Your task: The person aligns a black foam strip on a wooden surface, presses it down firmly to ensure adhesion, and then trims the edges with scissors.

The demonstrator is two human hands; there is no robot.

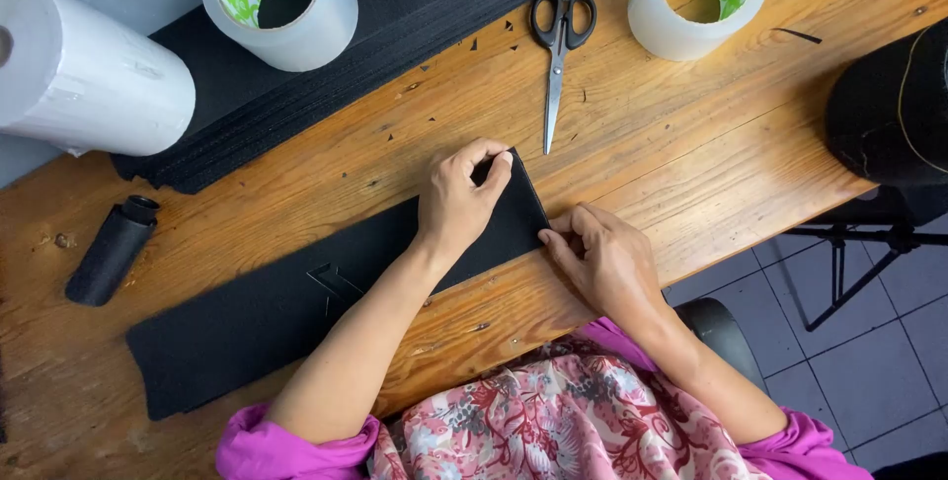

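Evidently the step in hand is work on the right end of the black strip (257, 317), which lies slantwise across the wooden table (691, 144), its far end near the left edge. The left hand (456, 201) rests on that end, fingers curled and closed on the upper corner of the strip, thumb and forefinger pinching the edge. The right hand (604, 258) lies just beside it, fingertips pressed together on the lower corner, where strip meets bare wood; it looks like a pinch, though whether it grips or only presses I cannot tell. A slit or cut shape shows midway along the strip. Scissors (559, 50) lie closed just beyond the hands, with small black snippets scattered around them. Two tape rolls (286, 11) stand farther back, one resting on a stack of black sheets (395, 36). Both corners look pinned, so any further handling calls for keeping the end flat and square.
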